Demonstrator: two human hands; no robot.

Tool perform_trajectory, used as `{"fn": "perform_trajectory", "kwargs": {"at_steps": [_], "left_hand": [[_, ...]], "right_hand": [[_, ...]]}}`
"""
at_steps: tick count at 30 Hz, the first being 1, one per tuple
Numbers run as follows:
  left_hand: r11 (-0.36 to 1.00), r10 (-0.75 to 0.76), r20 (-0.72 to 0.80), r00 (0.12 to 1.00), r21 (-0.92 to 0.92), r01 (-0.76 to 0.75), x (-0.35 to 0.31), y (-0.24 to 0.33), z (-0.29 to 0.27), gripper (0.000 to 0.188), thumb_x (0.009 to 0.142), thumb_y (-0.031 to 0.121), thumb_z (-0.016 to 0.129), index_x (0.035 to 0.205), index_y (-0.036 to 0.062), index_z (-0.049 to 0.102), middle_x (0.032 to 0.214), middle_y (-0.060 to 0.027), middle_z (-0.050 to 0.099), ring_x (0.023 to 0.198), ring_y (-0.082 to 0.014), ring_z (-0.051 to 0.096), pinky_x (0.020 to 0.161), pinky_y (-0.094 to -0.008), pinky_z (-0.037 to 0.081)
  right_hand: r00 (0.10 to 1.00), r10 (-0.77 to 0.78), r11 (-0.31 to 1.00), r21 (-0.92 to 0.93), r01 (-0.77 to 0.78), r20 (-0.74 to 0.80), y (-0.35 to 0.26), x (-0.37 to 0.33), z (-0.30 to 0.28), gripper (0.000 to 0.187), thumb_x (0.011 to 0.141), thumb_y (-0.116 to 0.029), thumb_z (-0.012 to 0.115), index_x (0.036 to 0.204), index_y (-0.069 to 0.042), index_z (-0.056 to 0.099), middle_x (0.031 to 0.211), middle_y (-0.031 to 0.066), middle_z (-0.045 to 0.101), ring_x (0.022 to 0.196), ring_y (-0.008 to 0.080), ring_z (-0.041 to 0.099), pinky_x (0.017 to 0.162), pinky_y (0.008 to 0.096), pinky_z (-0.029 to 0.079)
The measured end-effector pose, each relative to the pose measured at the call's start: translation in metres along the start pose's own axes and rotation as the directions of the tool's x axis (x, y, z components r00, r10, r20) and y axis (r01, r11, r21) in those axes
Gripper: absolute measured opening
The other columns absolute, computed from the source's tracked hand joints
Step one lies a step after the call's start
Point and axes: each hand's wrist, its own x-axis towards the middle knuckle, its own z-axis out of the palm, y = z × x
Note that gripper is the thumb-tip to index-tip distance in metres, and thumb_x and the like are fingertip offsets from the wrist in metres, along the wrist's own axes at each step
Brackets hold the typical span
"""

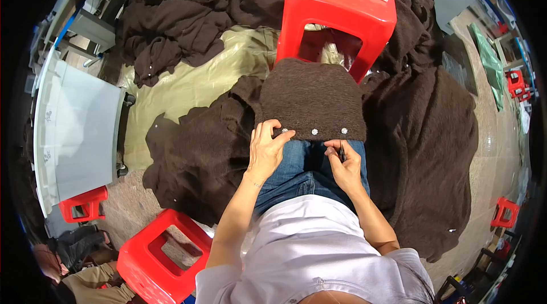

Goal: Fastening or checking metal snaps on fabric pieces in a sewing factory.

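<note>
Looking down from the head camera, a person sits with a folded dark brown knitted garment spread across the lap, over blue jeans. The left hand rests on the garment's near hem, its fingers curled and thumb pressed to them, pinching the knit edge just beside the first of three small sparkling buttons that run in a row along that hem. The right hand sits just to the right of the left, below the hem's right part, fingers drawn together around a thin dark tool that stands roughly upright; what kind of tool it is cannot be told. The two hands are near each other but apart.

Beyond the hands, past the far edge of the garment, stands a red plastic stool with a white label on its seat; the garment's far edge reaches its legs. Piles of the same dark brown knitwear lie further off on a pale yellowish plastic sheet covering the floor, and more brown knitwear spreads to the left of the left hand and to the right of the right hand. Far to the left of the left hand stands a large white bin; its contents cannot be seen. Below and left of the hands are two more red stools.
</note>
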Motion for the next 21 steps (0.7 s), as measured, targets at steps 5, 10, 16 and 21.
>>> {"fn": "perform_trajectory", "kwargs": {"at_steps": [5,10,16,21], "left_hand": [[0.908,-0.279,-0.169,0.945,-0.365,0.203,-0.011,-0.001,0.017,0.01,0.083,-0.007,0.066,0.089,0.0005,0.065,0.091,-0.0091,0.059,0.074,-0.0173,0.059,0.066,-0.0262,0.05],[0.843,-0.363,-0.174,0.915,-0.481,0.242,-0.022,-0.008,0.021,0.006,0.087,-0.005,0.063,0.09,-0.0013,0.061,0.089,-0.0072,0.063,0.076,-0.0135,0.059,0.069,-0.0243,0.05],[0.762,-0.434,-0.097,0.895,-0.57,0.308,-0.025,-0.008,0.021,0.004,0.093,-0.004,0.056,0.09,-0.0007,0.056,0.094,-0.0067,0.064,0.079,-0.0111,0.058,0.074,-0.0239,0.049],[0.55,-0.505,0.034,0.863,-0.758,0.352,-0.027,-0.005,0.017,0.007,0.094,-0.005,0.049,0.093,0.0005,0.054,0.107,-0.0108,0.062,0.089,-0.0125,0.057,0.084,-0.0265,0.048]], "right_hand": [[0.996,0.04,0.999,-0.031,-0.037,0.083,-0.011,-0.002,0.003,0.013,0.089,-0.006,0.062,0.1,0.0,0.067,0.086,0.0057,0.067,0.077,0.0098,0.062,0.067,0.0246,0.049],[0.99,0.009,0.999,-0.035,-0.004,0.142,-0.01,0.001,0.007,0.017,0.093,-0.014,0.061,0.101,0.0,0.066,0.085,0.0054,0.067,0.077,0.0111,0.062,0.067,0.0252,0.048],[0.906,0.174,0.953,0.164,-0.253,0.387,-0.019,0.009,0.022,0.048,0.103,-0.043,0.041,0.099,-0.002,0.066,0.068,-0.0008,0.052,0.053,0.0043,0.04,0.047,0.0198,0.033],[0.779,0.329,0.908,0.049,-0.417,0.533,-0.021,0.021,0.047,0.052,0.102,-0.042,0.041,0.085,-0.002,0.07,0.054,0.0016,0.048,0.052,0.0113,0.044,0.053,0.0278,0.037]]}}
